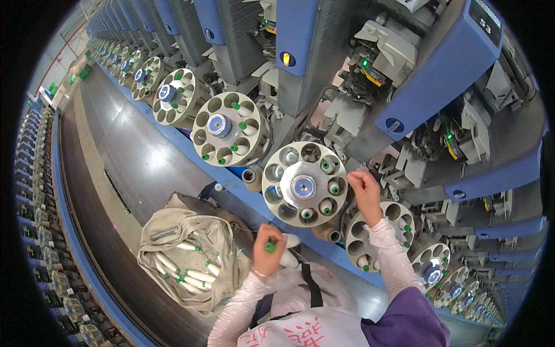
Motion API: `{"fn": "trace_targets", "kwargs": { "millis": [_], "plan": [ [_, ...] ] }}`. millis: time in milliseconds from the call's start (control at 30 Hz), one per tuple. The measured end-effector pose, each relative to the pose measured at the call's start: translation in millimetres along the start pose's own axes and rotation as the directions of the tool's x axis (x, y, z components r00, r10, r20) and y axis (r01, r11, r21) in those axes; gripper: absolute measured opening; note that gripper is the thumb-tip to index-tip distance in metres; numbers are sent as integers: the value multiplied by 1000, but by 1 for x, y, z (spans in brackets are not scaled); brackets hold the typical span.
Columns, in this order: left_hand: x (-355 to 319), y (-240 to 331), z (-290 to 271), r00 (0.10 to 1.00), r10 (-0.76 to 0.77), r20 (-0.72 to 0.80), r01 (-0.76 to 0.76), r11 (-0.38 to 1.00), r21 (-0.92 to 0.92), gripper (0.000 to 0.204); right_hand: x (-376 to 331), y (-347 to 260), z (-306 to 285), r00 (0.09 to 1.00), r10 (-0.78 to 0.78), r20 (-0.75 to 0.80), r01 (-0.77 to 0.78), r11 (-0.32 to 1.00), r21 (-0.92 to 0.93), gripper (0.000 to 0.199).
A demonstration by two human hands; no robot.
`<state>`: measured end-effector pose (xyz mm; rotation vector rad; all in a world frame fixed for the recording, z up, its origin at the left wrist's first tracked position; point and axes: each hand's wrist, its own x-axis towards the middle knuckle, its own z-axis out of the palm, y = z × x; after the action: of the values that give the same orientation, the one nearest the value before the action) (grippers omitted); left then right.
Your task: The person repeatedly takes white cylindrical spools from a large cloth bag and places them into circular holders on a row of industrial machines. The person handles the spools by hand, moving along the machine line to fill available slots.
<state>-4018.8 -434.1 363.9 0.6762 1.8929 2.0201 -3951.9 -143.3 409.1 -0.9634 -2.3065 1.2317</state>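
My left hand (267,257) is closed around a green-tipped yarn bobbin (270,246), of which mainly the green end shows. It is held between a cloth sack and a round bobbin magazine (278,203). That magazine has a ring of pockets around a blue hub, and several pockets on its right side hold green-tipped bobbins. Beside the magazine's right rim is my right hand (365,189), fingers pinched together; whatever is between them is too small to see. The open beige sack (151,231) to the left contains several white bobbins (196,276) with green ends.
More round magazines (199,124) line a blue rail (231,180) on both sides. Blue and grey winding units (298,34) rise behind them. Brown yarn cones (252,178) sit low by the rail. At far left, another machine row (43,231) curves past the aisle floor (124,150).
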Motion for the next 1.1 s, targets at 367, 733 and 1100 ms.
{"fn": "trace_targets", "kwargs": {
  "millis": [367, 733, 1100],
  "plan": [
    [58, 34, -143, 955, -169, -242, -111, 552, -826, 30, -21, -76, 55, 578, 70, 813, -262, 959, 104, 23],
    [46, -4, -29, 964, 265, 30, -266, 950, 162, 18, -29, -127, 85, 747, 71, 661, -573, 574, 585, 13],
    [17, -13, -88, 966, -121, -226, 80, 980, -182, 19, 55, -68, 78, 735, -459, 498, 658, 661, -361, 10]
  ]
}}
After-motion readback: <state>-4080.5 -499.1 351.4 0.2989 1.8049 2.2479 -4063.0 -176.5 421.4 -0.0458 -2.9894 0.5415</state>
